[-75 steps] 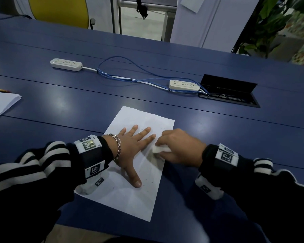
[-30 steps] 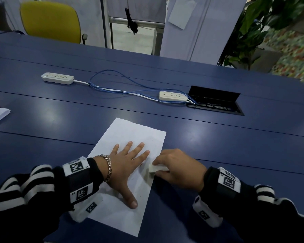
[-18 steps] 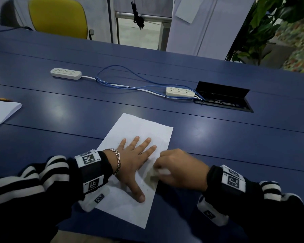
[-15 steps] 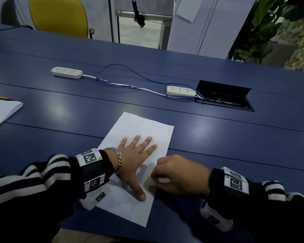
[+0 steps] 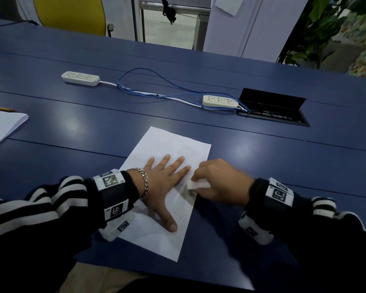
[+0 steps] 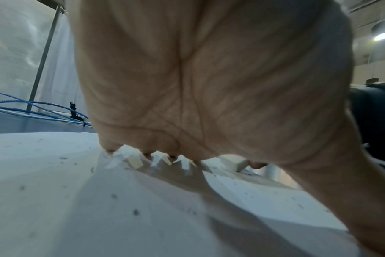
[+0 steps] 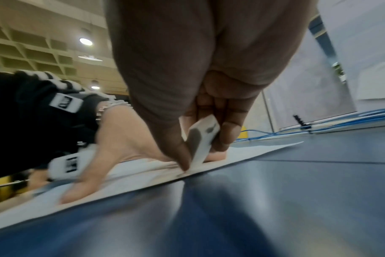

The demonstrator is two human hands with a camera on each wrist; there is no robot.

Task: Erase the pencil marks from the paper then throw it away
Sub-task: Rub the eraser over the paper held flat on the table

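A white sheet of paper (image 5: 167, 144) lies slanted on the blue table (image 5: 283, 166), dotted with dark eraser crumbs (image 6: 135, 212). My left hand (image 5: 165, 182) presses flat on the sheet with straight, spread fingers. My right hand (image 5: 218, 182) pinches a white eraser (image 5: 198, 184) between thumb and fingers. The eraser (image 7: 201, 144) stands on its end against the paper (image 7: 143, 175) near the sheet's right edge. Its rubbing face is smudged grey. The paper under my left palm (image 6: 198, 78) is hidden.
Two white power strips (image 5: 80, 78) (image 5: 220, 101) joined by blue cables (image 5: 156, 92) lie further back. An open black cable hatch (image 5: 273, 106) sits at the right. A stack of paper (image 5: 2, 125) with a pencil (image 5: 0, 108) lies at the far left.
My right hand keeps rubbing the eraser back and forth along the paper's right edge; it has shifted slightly away from me. The left hand stays flat on the sheet.
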